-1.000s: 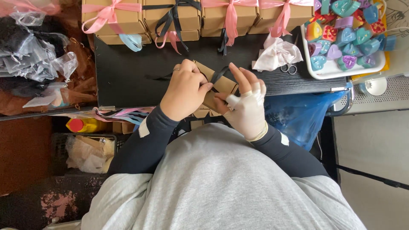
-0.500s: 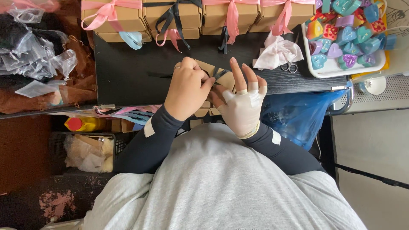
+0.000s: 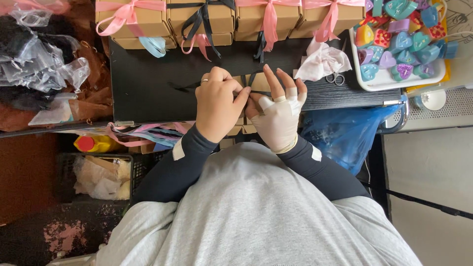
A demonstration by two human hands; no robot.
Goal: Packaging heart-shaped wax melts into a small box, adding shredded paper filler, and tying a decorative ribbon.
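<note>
**Now pinching black ribbon over the small brown box**

Still at the near edge of the black table (image 3: 148,83), both hands over a small brown box (image 3: 260,83), mostly hidden beneath them. Left hand (image 3: 218,103), bare with a ring, curled narrow, fingertips pressed together on a thin black ribbon (image 3: 185,86) trailing leftward across the tabletop. Right hand (image 3: 280,112), in a pale fingerless glove, spread wider than a second ago: fingers fanned and lifted above the box, thumb meeting the left fingertips at the ribbon crossing. Grip of the right hand on the ribbon not clear from this angle.

Compared with a second ago: box less visible, hands drawn closer together, right fingers raised and straightened rather than wrapped round the cardboard; box itself not moved from its spot.

Beyond, unchanged: row of brown gift boxes (image 3: 197,17) tied with pink and black bows along the far edge; white tray (image 3: 374,81) of coloured heart shapes at far right; small scissors (image 3: 335,78) beside a crumpled pink cloth (image 3: 320,61); blue plastic bag (image 3: 345,130) below the table edge.
</note>
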